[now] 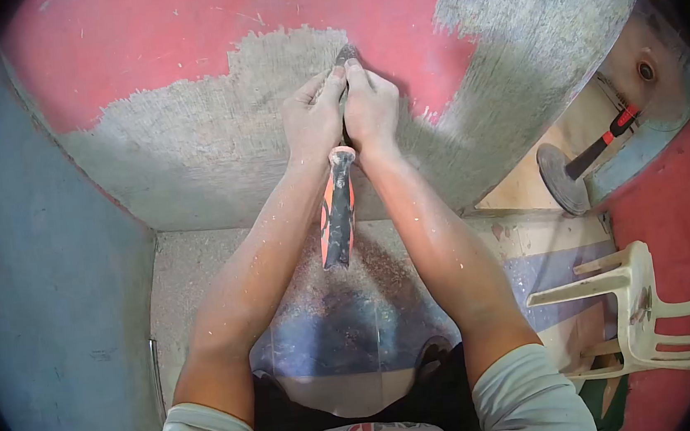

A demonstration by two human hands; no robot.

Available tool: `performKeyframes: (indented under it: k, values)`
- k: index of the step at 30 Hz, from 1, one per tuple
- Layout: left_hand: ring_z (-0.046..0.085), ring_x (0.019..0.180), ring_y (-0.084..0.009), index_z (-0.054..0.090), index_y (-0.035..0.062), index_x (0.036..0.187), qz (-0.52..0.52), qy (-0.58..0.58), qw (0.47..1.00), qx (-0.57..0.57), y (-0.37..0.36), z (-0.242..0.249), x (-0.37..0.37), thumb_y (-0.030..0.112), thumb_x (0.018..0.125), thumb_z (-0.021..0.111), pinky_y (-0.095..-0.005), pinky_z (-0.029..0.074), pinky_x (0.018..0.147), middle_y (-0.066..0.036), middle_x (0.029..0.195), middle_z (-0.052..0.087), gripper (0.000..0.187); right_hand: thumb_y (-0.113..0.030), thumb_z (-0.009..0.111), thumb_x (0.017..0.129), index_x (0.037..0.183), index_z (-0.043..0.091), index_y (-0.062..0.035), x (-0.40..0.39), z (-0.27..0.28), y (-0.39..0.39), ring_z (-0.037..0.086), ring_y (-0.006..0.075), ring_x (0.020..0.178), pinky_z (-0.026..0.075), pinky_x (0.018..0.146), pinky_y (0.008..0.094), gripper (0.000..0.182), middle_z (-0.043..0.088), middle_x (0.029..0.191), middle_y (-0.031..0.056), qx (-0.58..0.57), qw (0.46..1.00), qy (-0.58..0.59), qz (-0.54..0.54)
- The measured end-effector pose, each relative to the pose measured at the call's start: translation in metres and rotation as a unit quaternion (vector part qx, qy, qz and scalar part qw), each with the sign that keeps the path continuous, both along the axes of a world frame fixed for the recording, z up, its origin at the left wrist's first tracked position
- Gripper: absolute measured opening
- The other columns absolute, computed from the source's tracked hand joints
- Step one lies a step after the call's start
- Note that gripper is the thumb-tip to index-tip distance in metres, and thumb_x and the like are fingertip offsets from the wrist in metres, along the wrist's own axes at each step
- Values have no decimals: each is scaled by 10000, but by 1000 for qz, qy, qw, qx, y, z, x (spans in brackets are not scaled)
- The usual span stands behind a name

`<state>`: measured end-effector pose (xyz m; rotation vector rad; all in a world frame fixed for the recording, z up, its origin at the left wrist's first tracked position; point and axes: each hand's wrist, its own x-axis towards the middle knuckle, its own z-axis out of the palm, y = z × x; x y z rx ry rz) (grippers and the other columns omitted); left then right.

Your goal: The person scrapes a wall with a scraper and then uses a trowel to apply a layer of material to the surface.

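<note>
My left hand (314, 123) and my right hand (371, 109) are side by side high on the wall, both closed around the dark blade of a scraper-like hand tool. Its dark tip (348, 51) shows just beyond my fingertips, against the border between pink paint and bare grey surface. The tool's orange and black handle (338, 208) hangs back toward me below my wrists. Most of the blade is hidden by my fingers, so its exact shape cannot be made out. Pale dust coats both hands and forearms. The wall (179, 136) is pink above, rough grey where stripped.
A blue wall (59, 268) stands at the left. To the right are a dark round disc with a black and red handle (573, 168) on a ledge, and a white plastic chair (641, 312) beside a red wall. Dust and debris lie on the tiled floor (323, 334).
</note>
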<state>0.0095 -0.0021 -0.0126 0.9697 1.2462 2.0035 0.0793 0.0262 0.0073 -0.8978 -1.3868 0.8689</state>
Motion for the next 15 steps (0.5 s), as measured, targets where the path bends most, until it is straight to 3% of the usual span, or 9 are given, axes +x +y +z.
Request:
performKeyframes:
  k: [4, 8, 10, 13, 14, 15]
  values:
    - [645, 934, -97, 720, -57, 1195, 2, 4, 1000, -22, -1, -29, 0, 194, 972, 707, -241, 518, 819, -86, 1038, 738, 336, -316, 519, 999, 825, 648, 103, 0, -32, -1, 589, 269, 665, 458, 695, 451, 471, 638, 712, 243, 26, 999, -29, -34]
    - [645, 943, -105, 711, -66, 1204, 11, 16, 999, -32, -6, -51, 4, 188, 975, 701, -250, 520, 830, -92, 1059, 734, 342, -319, 526, 1002, 838, 665, 90, 2, -59, -7, 587, 270, 651, 464, 688, 445, 462, 643, 712, 233, -45, 999, -8, -8]
    - [660, 902, -125, 738, -55, 1145, 32, 57, 998, 12, 0, -36, 0, 228, 949, 719, -286, 518, 822, -99, 971, 760, 345, -308, 528, 1007, 836, 669, 90, -1, -38, 2, 581, 255, 643, 464, 681, 436, 456, 646, 699, 215, -5, 1000, -7, -13]
    - [653, 897, -121, 741, -56, 1140, 16, 11, 999, 40, 6, 4, -1, 224, 950, 718, -276, 515, 817, -90, 973, 755, 340, -283, 522, 1014, 832, 664, 94, -2, 0, -1, 572, 234, 638, 462, 675, 422, 442, 644, 678, 193, 25, 999, 29, -1]
    - [647, 898, -113, 744, -49, 1144, -25, -74, 996, 48, -1, 15, 7, 222, 950, 719, -269, 510, 818, -97, 984, 757, 335, -282, 521, 1014, 832, 662, 94, -3, 3, 1, 569, 229, 638, 461, 674, 419, 441, 638, 671, 190, 21, 999, 31, -4]
    - [649, 899, -113, 744, -47, 1146, -20, -50, 998, 37, -1, 11, 5, 220, 949, 719, -269, 510, 819, -99, 990, 757, 333, -281, 520, 1015, 832, 660, 93, -4, 5, 2, 566, 225, 639, 461, 673, 417, 440, 632, 665, 186, 18, 999, 34, -6]
